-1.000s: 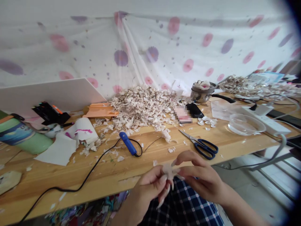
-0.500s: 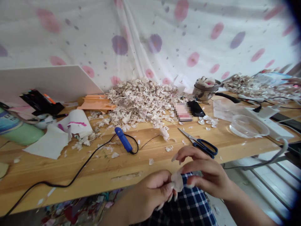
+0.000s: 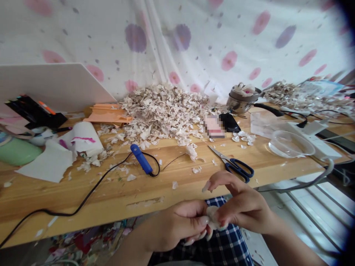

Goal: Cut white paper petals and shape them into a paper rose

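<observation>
Above the plaid cloth on my lap, my left hand (image 3: 180,225) pinches a small whitish petal piece (image 3: 213,218) between thumb and fingers. My right hand (image 3: 241,203) grips the other side of the same piece with thumb and a finger, while its upper finger is raised and curved. On the table, a large heap of pale petals (image 3: 163,114) lies at the back. A petal cluster on a thin stem (image 3: 192,151) rests in the middle, left of the blue-handled scissors (image 3: 240,166).
A blue tool (image 3: 141,159) with a black cord lies left of centre. A pot (image 3: 240,104), clear dish (image 3: 291,143) and power strip (image 3: 318,138) stand on the right. Paper (image 3: 51,162) and a pen holder (image 3: 50,118) are on the left.
My right thumb and finger have closed on the petal piece, where they were apart around it before. The view has shifted slightly, with the table items now a little higher and further left.
</observation>
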A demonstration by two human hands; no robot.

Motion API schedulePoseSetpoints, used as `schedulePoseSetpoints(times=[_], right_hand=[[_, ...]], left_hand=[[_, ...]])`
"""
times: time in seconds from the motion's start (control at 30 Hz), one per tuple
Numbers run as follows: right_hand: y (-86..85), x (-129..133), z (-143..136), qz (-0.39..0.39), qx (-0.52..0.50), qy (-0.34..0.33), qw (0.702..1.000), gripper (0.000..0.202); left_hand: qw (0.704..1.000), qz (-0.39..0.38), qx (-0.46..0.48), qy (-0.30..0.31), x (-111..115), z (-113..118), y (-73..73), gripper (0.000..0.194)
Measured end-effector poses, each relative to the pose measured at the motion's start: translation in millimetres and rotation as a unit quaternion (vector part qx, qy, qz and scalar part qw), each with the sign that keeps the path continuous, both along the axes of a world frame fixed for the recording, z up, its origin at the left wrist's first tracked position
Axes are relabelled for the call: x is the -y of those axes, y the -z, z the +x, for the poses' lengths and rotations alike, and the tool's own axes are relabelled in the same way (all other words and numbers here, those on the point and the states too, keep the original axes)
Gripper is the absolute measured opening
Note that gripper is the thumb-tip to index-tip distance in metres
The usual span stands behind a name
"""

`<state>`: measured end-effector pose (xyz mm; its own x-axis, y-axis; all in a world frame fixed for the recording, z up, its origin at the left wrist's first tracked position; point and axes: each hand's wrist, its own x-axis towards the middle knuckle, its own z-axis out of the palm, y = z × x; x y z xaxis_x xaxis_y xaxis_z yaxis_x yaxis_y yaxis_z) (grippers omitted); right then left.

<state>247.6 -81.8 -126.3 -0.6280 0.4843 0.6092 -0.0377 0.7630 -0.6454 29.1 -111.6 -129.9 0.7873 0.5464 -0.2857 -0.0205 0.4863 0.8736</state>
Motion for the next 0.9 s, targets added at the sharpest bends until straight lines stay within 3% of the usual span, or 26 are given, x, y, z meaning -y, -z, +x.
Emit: schedulePoseSetpoints(times=[0.23,0.47,0.53,0.57,0.67,0.73,0.8,0.9], right_hand=[[3.0,9.4,-5.1,-0.015,-0.028,0.026,0.999,0.012],[4.9,20.8,-4.3,0.109,-0.015,0.106,0.988,0.016],[5.3,22.0,-3.0,0.15,-0.031,0.162,0.975,0.02],[5.5,22.4,-2.2,0.164,-0.044,0.196,0.966,0.023],[6.2,22.6,0.0,0.142,-0.092,0.297,0.94,0.034],[7.6,22.5,0.5,0.104,-0.134,0.357,0.919,0.036],[10.1,22.2,0.1,0.074,-0.16,0.395,0.902,0.037],[15.6,21.8,-0.4,0.044,-0.161,0.4,0.901,0.038]], left_hand=[[0.985,0.131,-0.103,-0.037,11.6,-7.1,-10.7,0.03],[0.931,0.271,-0.174,-0.17,21.4,-1.7,-20.0,0.033],[0.889,0.345,-0.208,-0.218,11.4,-3.7,-17.4,0.029],[0.855,0.391,-0.234,-0.249,3.4,-5.1,-15.7,0.025],[0.718,0.504,-0.368,-0.308,-28.1,-7.3,-12.6,0.018],[0.642,0.529,-0.479,-0.28,-50.3,-4.3,-12.6,0.03],[0.622,0.519,-0.544,-0.217,-70.6,2.3,-12.2,0.034],[0.65,0.505,-0.548,-0.154,-97.9,14.0,-6.4,0.021]])
